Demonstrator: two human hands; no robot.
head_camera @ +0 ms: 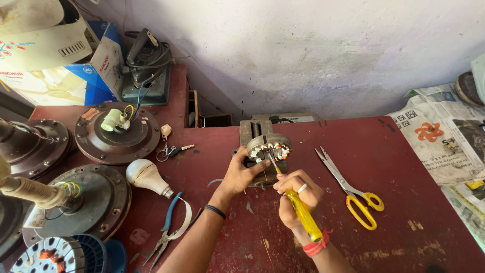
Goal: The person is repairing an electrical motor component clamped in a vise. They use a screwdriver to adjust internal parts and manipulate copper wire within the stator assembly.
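Note:
A round motor stator with copper windings sits in a small metal vise at the back middle of the red table. My left hand grips the stator's left side. My right hand holds a yellow-handled screwdriver, its metal tip pushed into the stator's slots.
Yellow-handled scissors lie right of my hands. Blue-handled pliers, a white light bulb and keys lie to the left. Several brown fan motor housings crowd the left side. Newspaper covers the right edge. Boxes stand at the back left.

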